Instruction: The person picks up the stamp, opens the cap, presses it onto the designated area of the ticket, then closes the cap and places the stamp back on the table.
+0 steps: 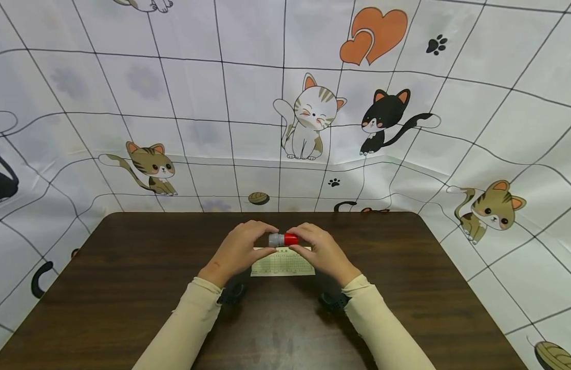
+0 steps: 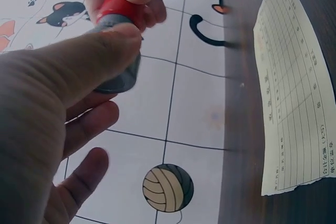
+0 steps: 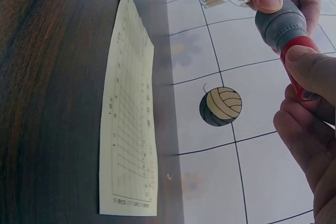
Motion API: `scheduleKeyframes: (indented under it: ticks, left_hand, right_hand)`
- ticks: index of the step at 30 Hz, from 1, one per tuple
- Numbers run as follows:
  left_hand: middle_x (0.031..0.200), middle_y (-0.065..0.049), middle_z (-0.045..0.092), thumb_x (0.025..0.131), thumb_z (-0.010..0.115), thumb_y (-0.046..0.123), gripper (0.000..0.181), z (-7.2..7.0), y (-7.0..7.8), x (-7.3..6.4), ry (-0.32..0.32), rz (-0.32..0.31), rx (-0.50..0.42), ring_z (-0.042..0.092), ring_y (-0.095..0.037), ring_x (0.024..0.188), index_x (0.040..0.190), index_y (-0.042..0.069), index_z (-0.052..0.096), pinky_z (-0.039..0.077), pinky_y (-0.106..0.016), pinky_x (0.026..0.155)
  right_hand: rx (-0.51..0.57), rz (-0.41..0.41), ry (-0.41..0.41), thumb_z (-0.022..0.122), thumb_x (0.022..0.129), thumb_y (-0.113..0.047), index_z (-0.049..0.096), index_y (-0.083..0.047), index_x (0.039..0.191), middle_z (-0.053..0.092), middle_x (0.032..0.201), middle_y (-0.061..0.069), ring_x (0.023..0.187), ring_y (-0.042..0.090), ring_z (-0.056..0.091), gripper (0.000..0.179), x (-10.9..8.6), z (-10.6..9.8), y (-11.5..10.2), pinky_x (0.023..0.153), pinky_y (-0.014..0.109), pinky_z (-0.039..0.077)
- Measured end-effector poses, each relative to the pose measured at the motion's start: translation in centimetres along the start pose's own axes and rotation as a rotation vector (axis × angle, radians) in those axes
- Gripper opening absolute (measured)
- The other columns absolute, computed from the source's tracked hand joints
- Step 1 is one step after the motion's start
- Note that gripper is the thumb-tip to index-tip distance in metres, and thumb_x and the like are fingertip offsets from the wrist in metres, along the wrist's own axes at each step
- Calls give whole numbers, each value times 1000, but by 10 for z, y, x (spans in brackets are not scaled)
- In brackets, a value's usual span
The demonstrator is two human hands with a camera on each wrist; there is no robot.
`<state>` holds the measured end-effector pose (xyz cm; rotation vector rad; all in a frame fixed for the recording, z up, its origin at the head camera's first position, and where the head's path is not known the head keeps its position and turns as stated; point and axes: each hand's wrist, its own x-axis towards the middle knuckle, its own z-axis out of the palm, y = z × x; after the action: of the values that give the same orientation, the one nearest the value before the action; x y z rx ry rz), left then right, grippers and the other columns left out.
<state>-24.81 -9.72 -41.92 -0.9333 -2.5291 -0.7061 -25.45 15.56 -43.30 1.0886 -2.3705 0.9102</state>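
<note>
A small stamp with a grey part [image 1: 276,240] and a red part [image 1: 290,239] is held sideways between both hands above the table. My left hand [image 1: 238,250] pinches the grey part between thumb and fingers, the other fingers spread below in the left wrist view. My right hand [image 1: 328,252] pinches the red part from the other side. In the right wrist view, a ribbed collar [image 3: 290,31] shows where the grey meets the red. Under the hands lies a pale yellow printed form [image 1: 283,263] with ruled lines, partly overlapped by the fingers in the head view.
The dark brown wooden table [image 1: 142,288] has its far edge just beyond the hands. Behind it hangs a white gridded cloth [image 1: 248,92] printed with cats and hearts. A dark wrist camera [image 1: 332,302] sits under the right wrist, another [image 1: 232,293] under the left.
</note>
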Motion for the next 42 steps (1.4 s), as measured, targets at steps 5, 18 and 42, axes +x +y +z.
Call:
scheduleKeyframes:
  ticks: [5,18,42]
  left_hand:
    - [120,-1,73,84,89,27,44,1,1,1,14,6,21,67,-22,117,123,14,73,51,-49,104]
    - [127,-6,73,82,90,28,44,1,4,1,56,-19,58,67,-26,120,120,14,75,53,-49,104]
    - [121,-2,74,81,91,27,42,0,4,2,14,-72,60,66,-24,119,119,16,76,50,-50,106]
  right_hand:
    - [-11,8,-6,82,91,-14,73,-9,121,70,110,1,94,12,64,31,-1,1,2,79,29,59]
    - [-48,-6,14,82,90,-12,73,-8,120,69,109,1,89,12,60,32,0,2,1,75,29,56]
    - [-91,-9,1,82,91,-13,73,-8,121,70,112,2,95,14,62,32,-1,-1,2,80,30,58]
